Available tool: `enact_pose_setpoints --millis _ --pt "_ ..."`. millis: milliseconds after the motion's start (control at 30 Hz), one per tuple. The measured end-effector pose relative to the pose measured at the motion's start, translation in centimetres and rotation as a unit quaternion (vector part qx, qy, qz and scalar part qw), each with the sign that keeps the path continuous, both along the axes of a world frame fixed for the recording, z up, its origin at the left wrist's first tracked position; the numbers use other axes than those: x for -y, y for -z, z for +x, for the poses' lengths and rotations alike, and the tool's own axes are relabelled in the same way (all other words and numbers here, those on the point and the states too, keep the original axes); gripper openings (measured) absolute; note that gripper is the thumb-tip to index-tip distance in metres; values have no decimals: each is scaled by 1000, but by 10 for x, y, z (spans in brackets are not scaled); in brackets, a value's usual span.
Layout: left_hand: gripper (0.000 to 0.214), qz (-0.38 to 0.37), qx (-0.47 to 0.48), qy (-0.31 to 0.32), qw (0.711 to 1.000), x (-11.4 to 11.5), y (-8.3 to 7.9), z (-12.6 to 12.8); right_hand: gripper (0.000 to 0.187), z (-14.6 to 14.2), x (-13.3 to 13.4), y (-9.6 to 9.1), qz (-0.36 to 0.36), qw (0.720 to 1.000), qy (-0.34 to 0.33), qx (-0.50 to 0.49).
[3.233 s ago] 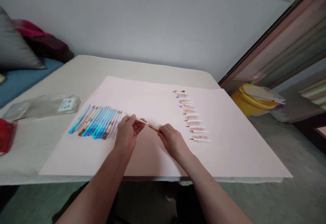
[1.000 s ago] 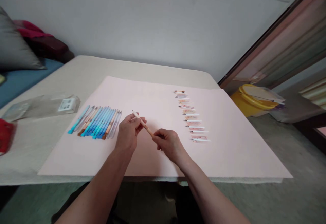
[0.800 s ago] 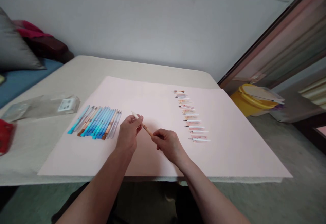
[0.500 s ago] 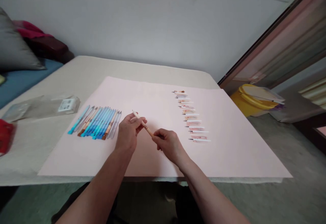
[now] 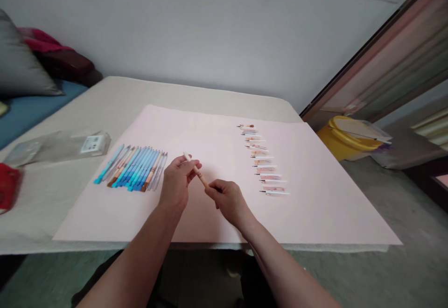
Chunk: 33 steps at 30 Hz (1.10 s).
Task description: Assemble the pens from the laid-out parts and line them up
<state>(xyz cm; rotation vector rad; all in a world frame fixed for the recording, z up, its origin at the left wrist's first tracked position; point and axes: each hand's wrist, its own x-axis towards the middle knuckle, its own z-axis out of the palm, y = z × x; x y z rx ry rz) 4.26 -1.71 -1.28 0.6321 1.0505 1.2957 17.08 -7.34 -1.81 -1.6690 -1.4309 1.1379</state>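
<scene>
A pale pen [image 5: 200,176] with a white front end and a peach barrel slants between my two hands, above the pink sheet [image 5: 210,133]. My left hand [image 5: 178,177] pinches its front half, the white tip poking out past the fingers. Around its rear end my right hand [image 5: 226,197] is closed; the fingers hide that end. Left of my hands lies a close row of blue, brown and clear pens [image 5: 135,168]. On the right, a column of pen parts with thin white refills [image 5: 268,175] is laid out, several pieces deep.
Clear plastic packaging with a white label [image 5: 91,144] lies on the cream table cover [image 5: 196,92] at left, near a red object [image 5: 7,187]. A yellow bucket [image 5: 345,140] stands on the floor at right. The wall rises behind the table.
The dark point that showed at the pen's white tip is no longer visible. My right hand has shifted slightly left, closer to my left hand.
</scene>
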Motion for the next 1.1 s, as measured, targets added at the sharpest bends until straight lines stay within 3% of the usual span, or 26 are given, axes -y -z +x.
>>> enact_pose_setpoints --millis 133,267,433,633,1100 --pt "27 -7 -61 -18 998 -1 3 -2 18 1 0 1 14 1000 -8 9" --pt "28 15 -56 -29 998 -1 0 -2 19 1 -1 1 9 1000 -9 0" --pt "32 28 -44 -22 998 1 -5 0 19 0 -1 4 -45 994 -4 -98" --pt "36 31 -42 -14 999 3 -6 0 17 -1 0 6 -102 963 16 -249" --pt "33 27 -15 3 1000 3 -3 -1 22 1 1 6 -175 892 0 -417"
